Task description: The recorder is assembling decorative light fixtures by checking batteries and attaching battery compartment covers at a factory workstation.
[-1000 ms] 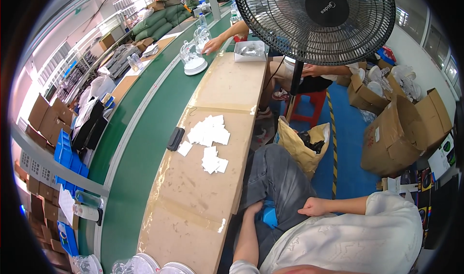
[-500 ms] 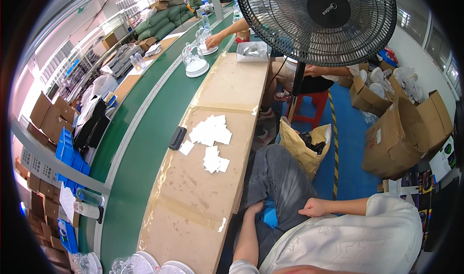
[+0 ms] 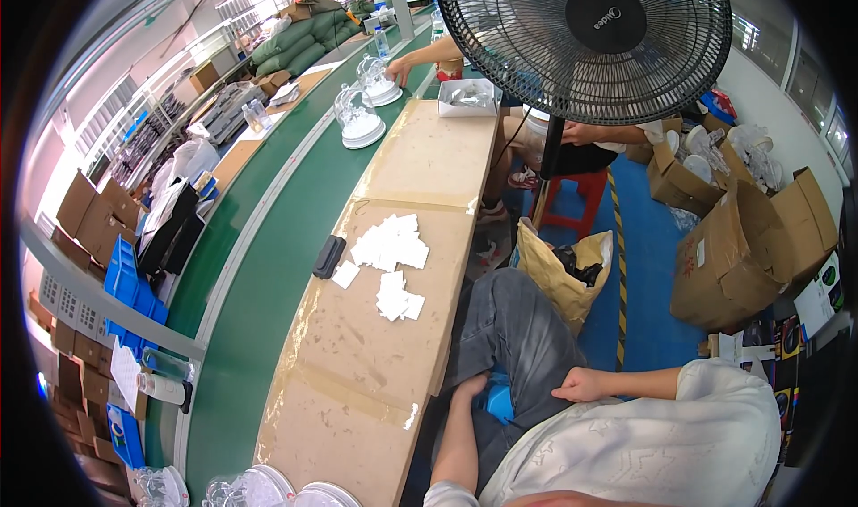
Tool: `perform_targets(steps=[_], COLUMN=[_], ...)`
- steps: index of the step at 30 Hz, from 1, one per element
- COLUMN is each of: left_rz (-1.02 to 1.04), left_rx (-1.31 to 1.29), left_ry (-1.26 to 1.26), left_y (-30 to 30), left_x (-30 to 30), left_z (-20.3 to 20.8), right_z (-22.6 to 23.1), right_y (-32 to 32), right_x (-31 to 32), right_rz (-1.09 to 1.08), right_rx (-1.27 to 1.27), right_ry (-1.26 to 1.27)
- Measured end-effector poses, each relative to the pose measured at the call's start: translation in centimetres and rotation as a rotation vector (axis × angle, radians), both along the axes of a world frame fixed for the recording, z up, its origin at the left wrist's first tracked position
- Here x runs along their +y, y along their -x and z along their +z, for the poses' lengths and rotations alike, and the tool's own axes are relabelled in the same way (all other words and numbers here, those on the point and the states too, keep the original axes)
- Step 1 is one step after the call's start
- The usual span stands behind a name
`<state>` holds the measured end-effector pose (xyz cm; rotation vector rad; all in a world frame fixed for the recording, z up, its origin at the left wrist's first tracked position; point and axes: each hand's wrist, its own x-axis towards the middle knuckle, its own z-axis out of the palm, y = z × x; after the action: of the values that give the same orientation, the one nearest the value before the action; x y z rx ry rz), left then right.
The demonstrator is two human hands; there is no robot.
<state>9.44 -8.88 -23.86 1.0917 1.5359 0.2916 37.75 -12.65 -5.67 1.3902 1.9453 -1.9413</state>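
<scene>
Curled right fingers (image 3: 567,390) into fist over grey denim (image 3: 523,324); could not judge grip of left hand (image 3: 471,385); saw two heaps of square cards (image 3: 388,243).

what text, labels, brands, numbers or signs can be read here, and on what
Black fan: pale lettering on the hub; I won't copy it.
Tall open carton: reddish print, too blurred to read.
Dark boxes: markings, too small to read.
White cards: no print discernible.
</scene>
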Motion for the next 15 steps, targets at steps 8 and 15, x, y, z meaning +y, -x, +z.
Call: perform_targets(steps=[8, 15], left_rz=[0.010, -0.032], left_rx=[0.043, 0.049], left_ry=[-0.124, -0.041], left_y=[0.4, 0.1], left_x=[-0.4, -0.2], left_z=[-3.9, -2.3], right_z=[-0.2, 0.4], right_y=[0.2, 0.2], right_x=[0.0, 0.0], right_rz=[0.002, -0.016], right_rx=[-0.010, -0.007], right_ry=[0.001, 0.020])
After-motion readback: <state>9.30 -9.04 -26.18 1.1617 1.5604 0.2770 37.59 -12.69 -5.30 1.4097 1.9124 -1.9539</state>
